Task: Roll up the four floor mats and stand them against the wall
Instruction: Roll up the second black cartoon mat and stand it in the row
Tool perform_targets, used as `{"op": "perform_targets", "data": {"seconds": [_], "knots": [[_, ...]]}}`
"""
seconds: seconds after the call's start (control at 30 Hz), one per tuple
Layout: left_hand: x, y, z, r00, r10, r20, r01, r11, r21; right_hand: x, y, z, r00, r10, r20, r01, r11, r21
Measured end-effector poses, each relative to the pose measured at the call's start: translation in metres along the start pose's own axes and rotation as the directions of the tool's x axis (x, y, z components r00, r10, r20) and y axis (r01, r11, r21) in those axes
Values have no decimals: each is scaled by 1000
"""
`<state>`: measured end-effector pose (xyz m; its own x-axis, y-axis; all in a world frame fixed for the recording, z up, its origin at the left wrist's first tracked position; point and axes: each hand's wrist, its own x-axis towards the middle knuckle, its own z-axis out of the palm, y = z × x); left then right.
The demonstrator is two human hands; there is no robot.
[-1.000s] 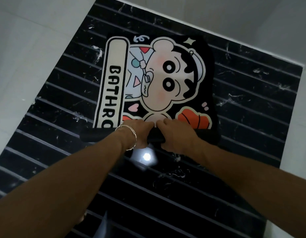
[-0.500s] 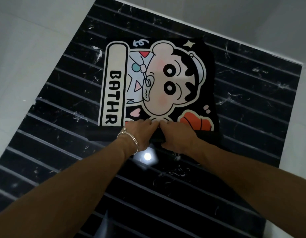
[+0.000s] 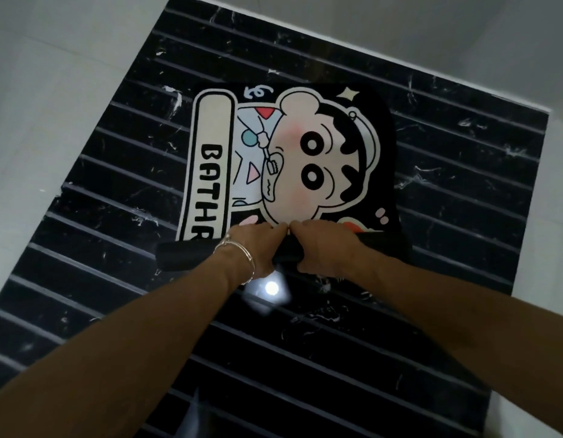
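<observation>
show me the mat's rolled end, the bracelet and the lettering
mat's rolled end [image 3: 185, 256], head view, on the black roll's left stretch
bracelet [image 3: 242, 250], head view, on the band over the left wrist
lettering [image 3: 208, 195], head view, on the letter T

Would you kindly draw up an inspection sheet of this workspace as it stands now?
Surface: glossy black marble-look floor with pale stripes, reflecting a lamp.
Job's things: black cartoon-print bath mat, near end rolled up; other mats not in view.
Clutter: nothing seen.
Grippers: left hand and right hand grip the mat's rolled end side by side.
Cables: nothing seen.
Surroundings: pale grey surface around the dark floor; silver bangle on left wrist.
</observation>
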<state>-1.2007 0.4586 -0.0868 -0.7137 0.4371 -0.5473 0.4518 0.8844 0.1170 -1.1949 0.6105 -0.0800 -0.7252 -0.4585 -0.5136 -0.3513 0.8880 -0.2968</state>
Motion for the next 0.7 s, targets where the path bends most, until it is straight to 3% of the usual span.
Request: {"op": "perform_targets", "data": {"seconds": [0.1,0.17,0.27,0.37,0.4,0.5,0.57,0.7], "knots": [[4,-2,-2,1000,-7,12,7,1000,-10,-9,-6,9,993,-7,-116,-11,988,-154],[2,-1,-2,999,-8,-34,9,1000,15,-8,-5,7,996,11,-91,-25,988,-155],[-4,3,3,987,10,-160,9,993,115,3,5,-7,995,-14,103,14,1000,7],[-4,0,-4,992,11,-125,5,992,125,10,10,-15,959,-31,283,-20,984,175],[-2,0,-8,998,8,-70,-1,995,97,8,9,-13,969,-21,247,-20,986,163],[4,0,-19,996,12,93,-17,998,53,-4,-1,4,999,-5,-34,4,999,-44],[6,0,-20,994,24,106,-27,999,23,-8,-2,10,992,10,-122,-16,998,-52],[3,4,-10,994,72,-79,-64,993,101,2,11,-3,995,50,86,-59,992,111]]}}
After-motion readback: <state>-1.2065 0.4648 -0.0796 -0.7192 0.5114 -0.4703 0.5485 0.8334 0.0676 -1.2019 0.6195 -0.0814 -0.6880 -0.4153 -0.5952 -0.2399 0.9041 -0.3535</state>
